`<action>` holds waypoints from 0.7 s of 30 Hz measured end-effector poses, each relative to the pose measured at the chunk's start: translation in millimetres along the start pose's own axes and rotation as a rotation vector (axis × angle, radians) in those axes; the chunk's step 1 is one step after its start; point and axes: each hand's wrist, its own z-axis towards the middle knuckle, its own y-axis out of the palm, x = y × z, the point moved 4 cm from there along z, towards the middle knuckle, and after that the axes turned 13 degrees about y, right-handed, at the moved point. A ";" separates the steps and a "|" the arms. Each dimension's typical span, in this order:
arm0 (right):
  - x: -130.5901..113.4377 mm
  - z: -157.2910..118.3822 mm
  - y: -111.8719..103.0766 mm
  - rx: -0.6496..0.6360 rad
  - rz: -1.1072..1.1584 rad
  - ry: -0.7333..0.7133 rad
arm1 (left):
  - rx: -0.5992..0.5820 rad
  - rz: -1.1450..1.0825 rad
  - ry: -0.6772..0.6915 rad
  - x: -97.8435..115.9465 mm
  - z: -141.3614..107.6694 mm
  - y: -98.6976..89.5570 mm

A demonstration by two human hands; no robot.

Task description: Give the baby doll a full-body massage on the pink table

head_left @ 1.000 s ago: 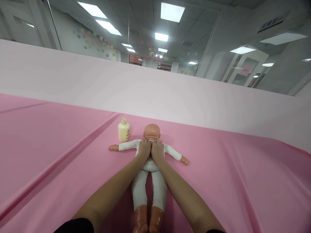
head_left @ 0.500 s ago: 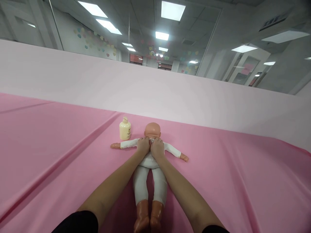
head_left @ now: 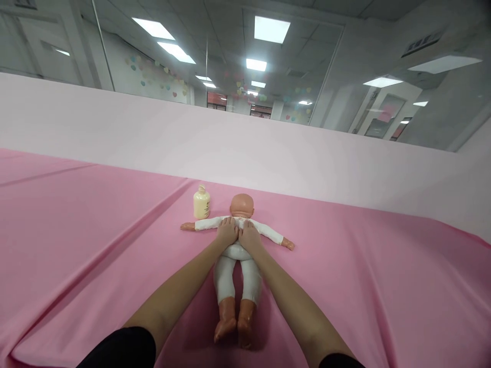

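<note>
Pink cloth (head_left: 364, 286) covers the whole work surface and rises into a paler pink backdrop at the far side; above it show ceiling lights and glass partitions. At the middle of the cloth lies a baby doll (head_left: 238, 255), flat, its bald head at the far end and its bare feet toward the near edge, arms spread left and right. It wears a white one-piece suit with long sleeves and legs; the head, hands and feet are tan plastic.

Left hand (head_left: 227, 231) and right hand (head_left: 249, 236) rest side by side on the doll's upper trunk, just below the neck, palms down, fingers laid flat and pointing toward the head. Neither hand is closed around anything; both press or rest on the suit, touching each other at the inner edges. Judged from this contact, the handling of the trunk is under way, with arms and legs untouched at present.

A cream-coloured lotion bottle (head_left: 201, 202) stands upright just beside the doll's head, at its left, cap on, apart from both hands.
</note>
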 end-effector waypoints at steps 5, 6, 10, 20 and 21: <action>4.0 -18.9 -7.7 -0.022 0.030 -0.056 | 0.021 -0.043 0.030 1.0 -14.3 3.4; 4.4 -25.8 -13.4 0.024 0.057 -0.061 | 0.027 -0.067 0.042 0.8 -19.7 2.3; 7.9 -59.6 -37.1 0.152 0.215 -0.137 | 0.138 -0.214 0.116 1.7 -53.7 -16.0; 6.2 -68.6 -41.1 0.043 0.260 -0.095 | -0.020 -0.349 0.151 31.4 -70.4 -39.1; 4.7 -67.3 -40.8 0.041 0.241 -0.084 | -0.046 -0.315 0.113 31.8 -66.3 -37.0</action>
